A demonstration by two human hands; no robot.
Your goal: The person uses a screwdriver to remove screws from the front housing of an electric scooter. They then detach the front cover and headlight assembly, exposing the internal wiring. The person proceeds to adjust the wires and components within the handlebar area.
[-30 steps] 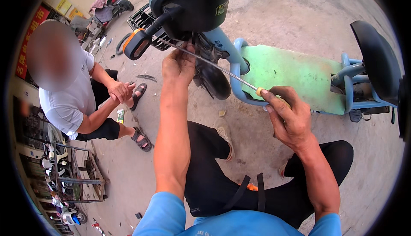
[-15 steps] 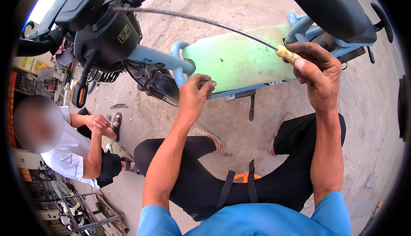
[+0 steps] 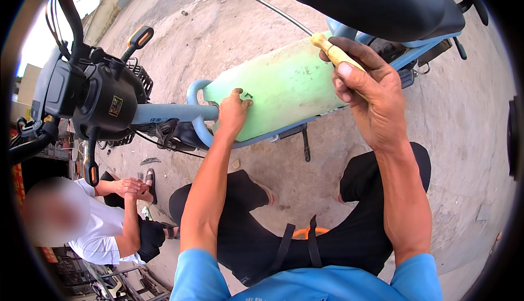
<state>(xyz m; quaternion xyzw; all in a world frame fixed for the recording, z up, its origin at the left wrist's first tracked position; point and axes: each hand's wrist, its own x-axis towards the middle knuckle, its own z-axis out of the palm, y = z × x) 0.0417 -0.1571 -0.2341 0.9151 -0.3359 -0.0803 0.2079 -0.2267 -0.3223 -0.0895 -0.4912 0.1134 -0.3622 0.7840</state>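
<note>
In the head view, the person's right hand [image 3: 374, 94] was closed around a long, thin metal-shafted tool with a bulbous pale yellow handle [image 3: 326, 46], near the black padded seat [image 3: 371, 0] of a light-blue tubular-framed scooter [image 3: 174, 113]; the shaft pointed away to the upper left. The left hand [image 3: 233, 112] was at the flat green footboard [image 3: 284, 85], thumb and forefinger narrowly parted beside small dark bits [image 3: 248, 95]; whether it gripped any could not be told. A person in a white shirt [image 3: 109, 227] sat at the left with hands together.
</note>
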